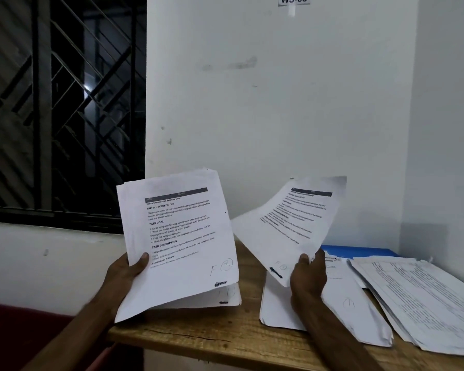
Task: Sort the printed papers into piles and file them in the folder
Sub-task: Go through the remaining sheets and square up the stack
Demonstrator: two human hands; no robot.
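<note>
White stack (pixel 177 236): unsorted papers held up off the table. The left hand (pixel 126 274) grips the lower-left edge, thumb on front, fingers behind. Top page is marked "F 3".
Loose sheet (pixel 287 226): pinched at its bottom corner by the right hand (pixel 308 279), tilted and blurred. The mark beside the pinch is unreadable.
Middle pile (pixel 354 311): on the wooden table (pixel 225 341), directly below the right grip.
Table-print pile (pixel 426 295): right of the right grip, overlapping the middle pile.
Blue folder (pixel 359 250): flat just behind the right grip, near edge covered by papers. Nothing seen filed.
Step (judged): placing one sheet on its pile.
Do it well: check the corner mark, lower the sheet flat, square the edges, release once it rests. Left thumb tight so the stack doesn't fan.
Arms: both forearms reach forward, hands raised above the tabletop.
</note>
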